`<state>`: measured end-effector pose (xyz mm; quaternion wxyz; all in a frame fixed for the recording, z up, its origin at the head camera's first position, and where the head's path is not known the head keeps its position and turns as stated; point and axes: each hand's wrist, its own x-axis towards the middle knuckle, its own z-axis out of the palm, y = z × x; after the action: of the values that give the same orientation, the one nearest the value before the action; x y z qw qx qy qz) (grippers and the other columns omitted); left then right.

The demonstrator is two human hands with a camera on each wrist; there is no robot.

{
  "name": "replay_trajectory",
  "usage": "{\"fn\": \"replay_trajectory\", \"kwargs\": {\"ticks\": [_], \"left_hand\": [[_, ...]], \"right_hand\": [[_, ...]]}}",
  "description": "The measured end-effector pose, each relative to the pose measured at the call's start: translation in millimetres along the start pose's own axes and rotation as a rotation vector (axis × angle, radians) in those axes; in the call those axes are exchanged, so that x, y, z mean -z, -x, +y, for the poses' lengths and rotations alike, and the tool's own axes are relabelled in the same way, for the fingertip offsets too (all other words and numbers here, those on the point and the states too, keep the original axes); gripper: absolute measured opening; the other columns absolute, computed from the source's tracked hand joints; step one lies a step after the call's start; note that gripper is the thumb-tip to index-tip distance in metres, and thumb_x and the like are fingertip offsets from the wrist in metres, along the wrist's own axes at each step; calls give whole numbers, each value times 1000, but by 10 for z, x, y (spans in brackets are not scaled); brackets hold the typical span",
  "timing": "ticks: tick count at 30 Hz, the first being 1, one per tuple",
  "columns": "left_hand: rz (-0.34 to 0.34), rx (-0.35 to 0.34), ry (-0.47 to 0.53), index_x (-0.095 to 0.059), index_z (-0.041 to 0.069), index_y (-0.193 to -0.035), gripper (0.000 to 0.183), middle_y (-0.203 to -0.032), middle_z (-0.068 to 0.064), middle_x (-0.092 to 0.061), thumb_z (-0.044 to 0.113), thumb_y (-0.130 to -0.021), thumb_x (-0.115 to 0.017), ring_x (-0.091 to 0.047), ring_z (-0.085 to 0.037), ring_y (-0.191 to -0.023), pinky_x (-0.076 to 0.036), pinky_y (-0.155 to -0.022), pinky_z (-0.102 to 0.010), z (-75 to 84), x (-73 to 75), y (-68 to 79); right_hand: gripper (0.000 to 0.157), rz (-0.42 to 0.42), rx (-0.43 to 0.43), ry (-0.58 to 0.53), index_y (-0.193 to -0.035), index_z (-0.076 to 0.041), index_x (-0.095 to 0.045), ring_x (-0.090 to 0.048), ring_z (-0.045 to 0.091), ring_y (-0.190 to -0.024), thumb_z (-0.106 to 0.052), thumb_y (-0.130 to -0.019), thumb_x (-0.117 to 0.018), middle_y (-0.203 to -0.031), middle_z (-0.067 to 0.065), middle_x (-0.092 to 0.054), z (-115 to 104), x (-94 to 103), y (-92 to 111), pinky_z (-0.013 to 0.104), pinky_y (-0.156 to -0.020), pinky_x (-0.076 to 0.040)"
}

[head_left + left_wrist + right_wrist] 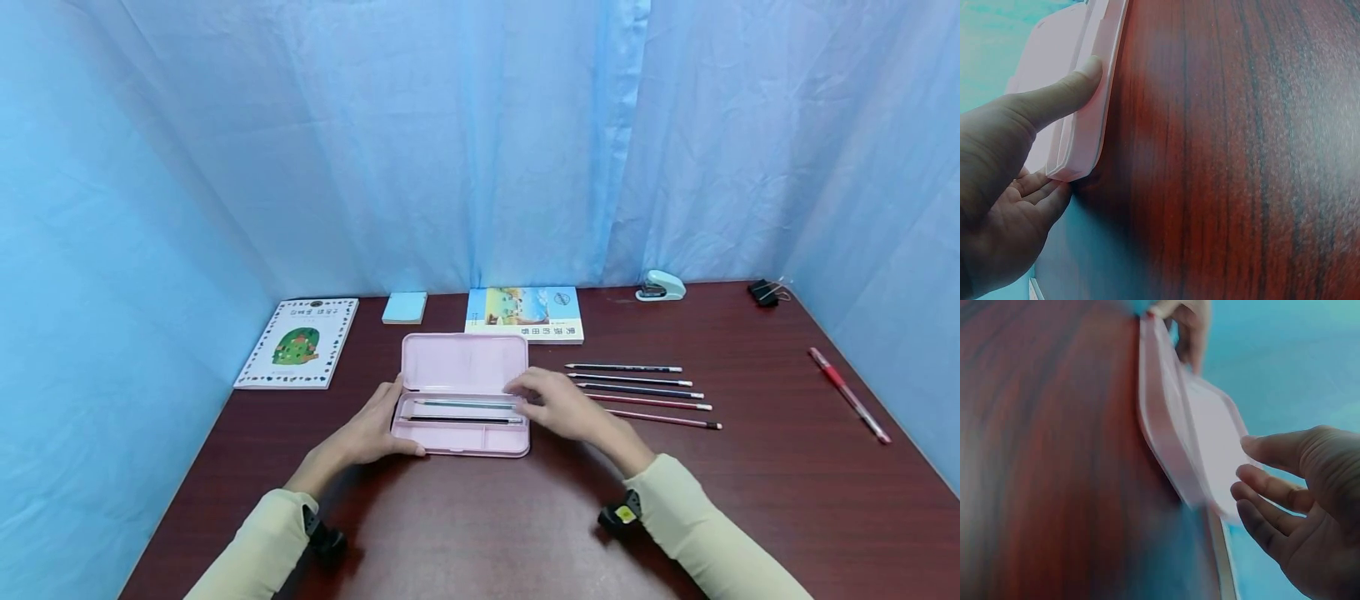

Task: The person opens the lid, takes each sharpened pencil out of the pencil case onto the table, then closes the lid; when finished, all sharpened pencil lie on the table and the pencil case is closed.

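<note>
A pink pencil case lies on the table with its lid swung back. Inside it are a pale teal pencil and, nearer the front, a black pencil. My left hand holds the case at its left end. In the left wrist view its thumb lies over the front wall, and its other fingers are round the end. Over the right end is my right hand, fingertips near the hinge side. The right wrist view shows its thumb and fingers apart, with nothing between them.
Several pencils lie in a row right of the case. A red pen is at far right. Along the back are a white book, a blue notepad, a colourful book, a stapler and black binder clips.
</note>
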<state>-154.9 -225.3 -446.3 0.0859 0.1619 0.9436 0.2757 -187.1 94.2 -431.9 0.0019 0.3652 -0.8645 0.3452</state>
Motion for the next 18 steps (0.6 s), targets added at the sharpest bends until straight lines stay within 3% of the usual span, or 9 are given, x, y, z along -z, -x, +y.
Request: {"fn": "replay_trajectory", "kwargs": {"ticks": [5,10,18], "left_hand": [[-7,4,9,-7,2,-148,122,-134,-16,-33,47,-62,-82,-39,-24,-119,-34,-99,-41,-1,-1,-3],[-6,6,0,-7,2,-148,122,-135,-16,-32,48,-62,-81,-38,-24,-120,-33,-99,-40,-2,5,-10],[-5,7,4,-7,2,-148,122,-135,-16,-32,47,-62,-82,-39,-25,-119,-33,-99,-41,-2,8,0]], "right_hand": [[20,-116,26,86,-107,-7,-65,-57,16,-95,-10,-87,-62,-100,3,-62,-124,-254,-122,34,-84,-44],[15,-147,27,188,-101,-8,-66,-56,16,-92,-9,-87,-61,-95,2,-61,-181,-372,-178,35,-84,-43],[16,-186,11,102,-98,-5,-68,-59,16,-87,-2,-85,-60,-91,4,-66,-188,-384,-242,33,-81,-45]]}}
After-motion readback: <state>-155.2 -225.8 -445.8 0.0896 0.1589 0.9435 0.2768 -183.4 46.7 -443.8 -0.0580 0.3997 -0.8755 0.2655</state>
